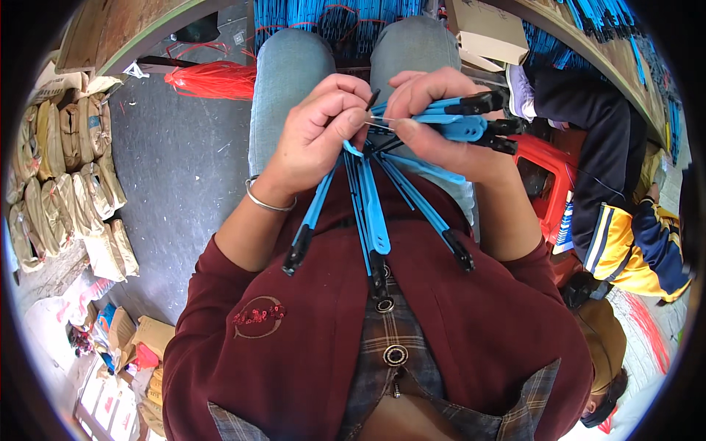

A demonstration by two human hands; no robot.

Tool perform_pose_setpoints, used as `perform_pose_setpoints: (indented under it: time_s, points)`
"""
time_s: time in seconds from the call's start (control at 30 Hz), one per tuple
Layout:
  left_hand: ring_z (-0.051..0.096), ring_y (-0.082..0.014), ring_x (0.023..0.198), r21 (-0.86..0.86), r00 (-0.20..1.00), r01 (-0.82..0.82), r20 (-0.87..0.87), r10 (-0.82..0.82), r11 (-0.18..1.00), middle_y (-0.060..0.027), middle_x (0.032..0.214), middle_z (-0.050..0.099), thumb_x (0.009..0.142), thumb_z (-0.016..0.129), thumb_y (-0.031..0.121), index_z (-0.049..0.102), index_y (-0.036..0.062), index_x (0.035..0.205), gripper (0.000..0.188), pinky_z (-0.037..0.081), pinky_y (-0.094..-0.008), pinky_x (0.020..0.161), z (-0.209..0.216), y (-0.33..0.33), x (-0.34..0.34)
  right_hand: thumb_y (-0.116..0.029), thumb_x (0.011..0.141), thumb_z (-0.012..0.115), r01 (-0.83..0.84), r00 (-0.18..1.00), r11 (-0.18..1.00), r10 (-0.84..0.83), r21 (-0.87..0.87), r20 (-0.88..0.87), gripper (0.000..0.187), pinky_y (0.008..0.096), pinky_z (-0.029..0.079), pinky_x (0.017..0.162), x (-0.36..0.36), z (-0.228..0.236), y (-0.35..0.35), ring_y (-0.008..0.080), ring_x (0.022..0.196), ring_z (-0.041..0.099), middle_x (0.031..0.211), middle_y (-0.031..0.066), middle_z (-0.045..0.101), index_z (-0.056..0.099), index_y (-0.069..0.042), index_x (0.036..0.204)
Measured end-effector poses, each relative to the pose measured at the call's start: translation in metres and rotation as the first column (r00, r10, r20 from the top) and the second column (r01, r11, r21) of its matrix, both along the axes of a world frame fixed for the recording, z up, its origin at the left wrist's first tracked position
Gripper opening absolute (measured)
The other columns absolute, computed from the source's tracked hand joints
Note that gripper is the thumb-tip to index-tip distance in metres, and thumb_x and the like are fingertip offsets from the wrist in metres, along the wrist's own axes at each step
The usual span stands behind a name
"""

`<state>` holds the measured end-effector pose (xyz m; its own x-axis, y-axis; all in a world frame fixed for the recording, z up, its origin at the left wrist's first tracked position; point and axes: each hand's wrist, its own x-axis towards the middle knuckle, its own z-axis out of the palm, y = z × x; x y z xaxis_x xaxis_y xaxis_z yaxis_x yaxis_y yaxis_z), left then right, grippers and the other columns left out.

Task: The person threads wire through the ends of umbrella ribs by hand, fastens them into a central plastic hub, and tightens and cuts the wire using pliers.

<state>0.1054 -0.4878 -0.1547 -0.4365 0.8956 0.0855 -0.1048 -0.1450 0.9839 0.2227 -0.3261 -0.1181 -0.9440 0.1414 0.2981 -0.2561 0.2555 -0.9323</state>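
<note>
A spread bundle of blue plastic strips with black ends [373, 202] is held above my lap, its strips fanning out from a centre between my two hands. My left hand [318, 132] is closed at the left of that centre, thumb and forefinger pinched on a thin, pale wire [379, 121]. Facing it, my right hand [441, 143] is closed on the bundle too, with its thumb tip by the wire. Several blue strips with black ends [463, 126] stick out past the right fingers. Other strips hang toward my dark red jacket [309, 323]. The fingers partly hide the centre.
Bundled blue strips [342, 26] lie beyond my knees, by a cardboard box [489, 33]. Red strands [213, 79] are at the left of my leg. Brown paper packages [70, 180] line the left. A person [610, 169] sits close on my right, near a red stool [540, 184].
</note>
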Motion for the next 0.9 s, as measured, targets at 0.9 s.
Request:
perform_pose_setpoints:
  time_s: [0.9]
  points:
    - [0.053,-0.0099,0.071,-0.054,0.991,-0.125,-0.056,0.122,0.991,-0.006,0.096,0.051,0.087,0.051,0.006,0.057,-0.0048,0.082,0.013,0.045,-0.0229,0.065,-0.004,0.017,0.005,0.001,0.08,0.059,0.34,0.931,0.916,-0.36,-0.211,-0.063,0.013,0.0455,0.038,0.094,-0.004,-0.018,-0.006,0.0179,0.077,0.06,0.079,0.0075,0.06,0.05,-0.002,0.089]
